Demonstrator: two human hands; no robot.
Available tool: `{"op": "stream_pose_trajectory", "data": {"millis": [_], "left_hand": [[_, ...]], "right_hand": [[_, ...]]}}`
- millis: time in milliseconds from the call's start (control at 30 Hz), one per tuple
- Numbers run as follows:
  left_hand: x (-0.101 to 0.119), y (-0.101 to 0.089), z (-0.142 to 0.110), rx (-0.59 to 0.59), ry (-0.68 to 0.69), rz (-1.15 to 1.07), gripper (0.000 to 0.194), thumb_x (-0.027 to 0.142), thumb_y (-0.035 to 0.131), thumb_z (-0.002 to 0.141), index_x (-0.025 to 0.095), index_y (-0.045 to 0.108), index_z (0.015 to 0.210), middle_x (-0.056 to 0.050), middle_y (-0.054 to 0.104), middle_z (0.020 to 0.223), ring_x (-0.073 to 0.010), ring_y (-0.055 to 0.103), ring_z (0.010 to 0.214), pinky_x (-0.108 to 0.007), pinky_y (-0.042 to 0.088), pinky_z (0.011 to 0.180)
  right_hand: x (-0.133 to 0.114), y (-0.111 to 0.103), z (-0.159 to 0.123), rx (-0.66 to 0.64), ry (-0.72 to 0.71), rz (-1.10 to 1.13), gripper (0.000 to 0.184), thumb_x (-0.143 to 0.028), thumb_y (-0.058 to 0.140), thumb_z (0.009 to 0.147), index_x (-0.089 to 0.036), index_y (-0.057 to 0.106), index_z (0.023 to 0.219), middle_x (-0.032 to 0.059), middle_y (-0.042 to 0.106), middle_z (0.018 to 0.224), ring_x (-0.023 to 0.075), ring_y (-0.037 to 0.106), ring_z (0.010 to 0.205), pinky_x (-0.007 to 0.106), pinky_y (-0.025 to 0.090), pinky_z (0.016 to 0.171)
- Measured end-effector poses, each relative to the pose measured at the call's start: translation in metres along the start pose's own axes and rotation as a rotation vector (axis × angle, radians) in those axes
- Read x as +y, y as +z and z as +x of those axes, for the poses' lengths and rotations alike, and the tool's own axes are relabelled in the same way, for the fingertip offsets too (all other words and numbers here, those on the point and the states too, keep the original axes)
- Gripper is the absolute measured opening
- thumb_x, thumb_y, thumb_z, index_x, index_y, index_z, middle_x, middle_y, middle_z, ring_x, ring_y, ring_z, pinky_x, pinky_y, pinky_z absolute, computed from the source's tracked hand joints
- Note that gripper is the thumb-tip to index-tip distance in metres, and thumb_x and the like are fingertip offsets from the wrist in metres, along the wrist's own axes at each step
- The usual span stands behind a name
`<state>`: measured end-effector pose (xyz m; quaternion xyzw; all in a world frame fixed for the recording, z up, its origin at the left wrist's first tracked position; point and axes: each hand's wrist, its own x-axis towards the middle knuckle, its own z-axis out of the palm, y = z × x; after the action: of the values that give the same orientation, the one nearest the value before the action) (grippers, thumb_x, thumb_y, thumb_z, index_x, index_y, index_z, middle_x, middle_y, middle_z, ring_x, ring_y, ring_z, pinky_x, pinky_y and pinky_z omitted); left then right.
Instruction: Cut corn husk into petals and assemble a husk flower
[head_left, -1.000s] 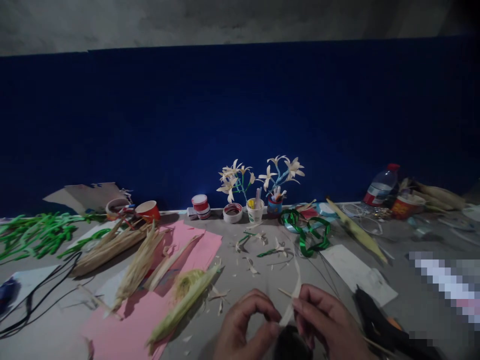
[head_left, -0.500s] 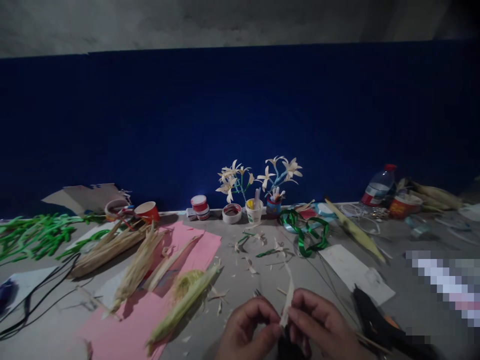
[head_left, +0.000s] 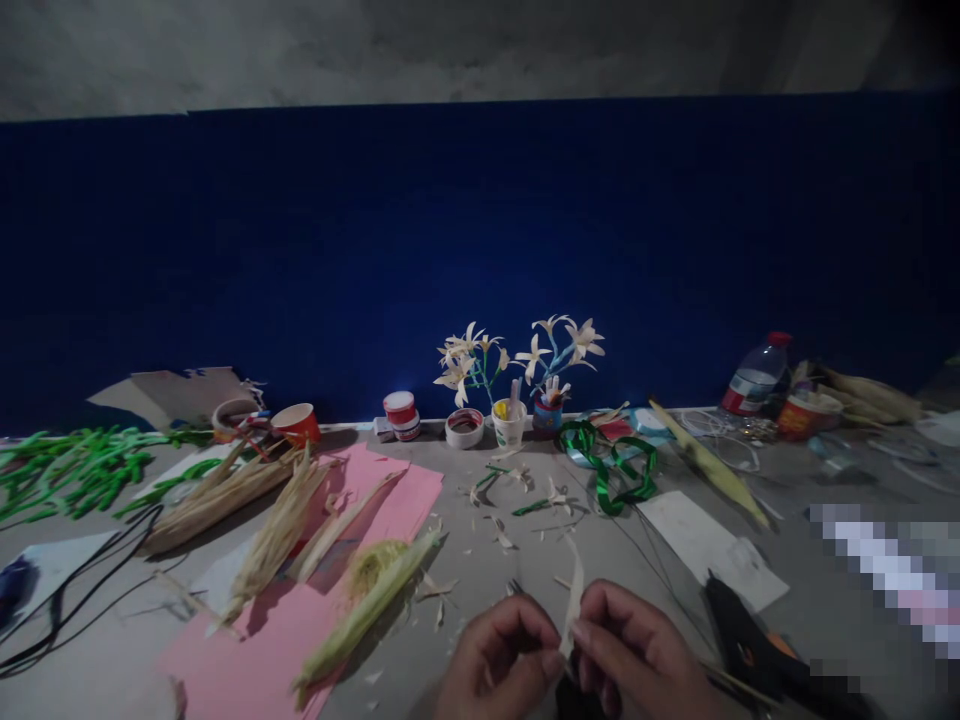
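Note:
My left hand (head_left: 504,655) and my right hand (head_left: 637,640) meet near the front edge of the view. Between their fingertips they pinch a pale strip of corn husk (head_left: 576,590), which stands up with its thin tip pointing away from me. Both hands are closed on its lower end, and the fingers hide that part. Just beyond the left hand, a small metal tip (head_left: 513,587) pokes out, its kind unclear. Several small husk flowers with green stems (head_left: 551,498) lie on the table ahead of my hands.
A black glue gun (head_left: 750,640) lies right of my hands, by a white sheet (head_left: 716,550). Leftward are a corn husk (head_left: 367,620), pink paper (head_left: 247,655) and green pipe cleaners (head_left: 82,470). Along the back stand husk flowers (head_left: 469,365), a white cup (head_left: 508,425) and a bottle (head_left: 754,380).
Very little differs. The fingers of both hands have shifted slightly around the husk strip, and the camera view has moved a touch.

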<state>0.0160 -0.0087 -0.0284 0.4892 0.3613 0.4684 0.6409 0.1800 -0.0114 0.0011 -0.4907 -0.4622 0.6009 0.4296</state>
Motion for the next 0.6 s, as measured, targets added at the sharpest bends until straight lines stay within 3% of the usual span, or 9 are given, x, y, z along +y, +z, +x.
{"op": "stream_pose_trajectory", "data": {"millis": [367, 500, 600], "left_hand": [[0.01, -0.003, -0.005, 0.042, -0.009, 0.013, 0.029, 0.043, 0.075, 0.074, 0.016, 0.062, 0.071, 0.002, 0.052, 0.068, -0.0118, 0.043, 0.064, -0.024, 0.033, 0.061], [0.008, 0.001, -0.003, 0.054, 0.009, -0.052, 0.031, 0.042, 0.079, 0.07, 0.016, 0.063, 0.069, 0.002, 0.054, 0.066, -0.0114, 0.045, 0.063, -0.024, 0.034, 0.062], [0.009, 0.001, -0.002, 0.067, 0.024, -0.096, 0.032, 0.042, 0.08, 0.068, 0.015, 0.063, 0.067, 0.002, 0.053, 0.067, -0.0106, 0.045, 0.062, -0.023, 0.034, 0.06]], "right_hand": [[0.006, 0.001, -0.001, 0.011, -0.061, 0.053, 0.049, -0.066, 0.069, 0.071, -0.018, 0.062, 0.069, -0.0032, 0.06, 0.056, 0.0074, 0.047, 0.046, 0.019, 0.037, 0.045], [0.009, 0.001, 0.003, -0.013, -0.054, 0.033, 0.05, -0.068, 0.07, 0.069, -0.018, 0.061, 0.071, -0.0046, 0.058, 0.056, 0.0075, 0.046, 0.046, 0.019, 0.037, 0.045], [0.017, -0.004, 0.004, -0.019, -0.081, -0.069, 0.047, -0.066, 0.065, 0.074, -0.019, 0.058, 0.069, -0.0063, 0.051, 0.056, 0.0091, 0.045, 0.048, 0.02, 0.037, 0.046]]}}
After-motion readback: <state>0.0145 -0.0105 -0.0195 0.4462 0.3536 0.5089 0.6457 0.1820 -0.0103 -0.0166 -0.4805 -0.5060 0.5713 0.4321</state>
